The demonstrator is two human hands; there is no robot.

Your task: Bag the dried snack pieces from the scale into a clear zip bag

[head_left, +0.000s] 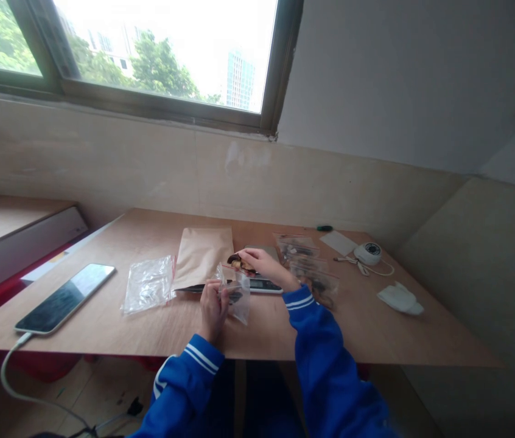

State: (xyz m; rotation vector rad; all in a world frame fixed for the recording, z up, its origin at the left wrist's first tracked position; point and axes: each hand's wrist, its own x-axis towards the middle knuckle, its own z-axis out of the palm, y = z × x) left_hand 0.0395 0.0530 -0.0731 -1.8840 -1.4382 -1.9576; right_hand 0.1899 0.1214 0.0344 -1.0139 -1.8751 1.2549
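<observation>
My left hand [214, 307] is closed on a clear zip bag [240, 304], which stands with its mouth facing up near the table's front edge. Just above that mouth, my right hand [264, 266] pinches some brown dried pieces [234, 262] that look like dried mushroom slices. Beneath my right hand lies a digital scale [266, 286], partly hidden by the hand and the bag. A kraft paper bag [205, 252] rests behind my left hand, its dark opening towards me.
Flat clear bags [150, 283] lie left of the paper bag, beside a phone [66, 299] on a charging cable. To the right are filled zip bags [315, 277], a white dome camera [367, 253], a white card [338, 243], a crumpled tissue [400, 298] and a small green-and-black object [324, 229].
</observation>
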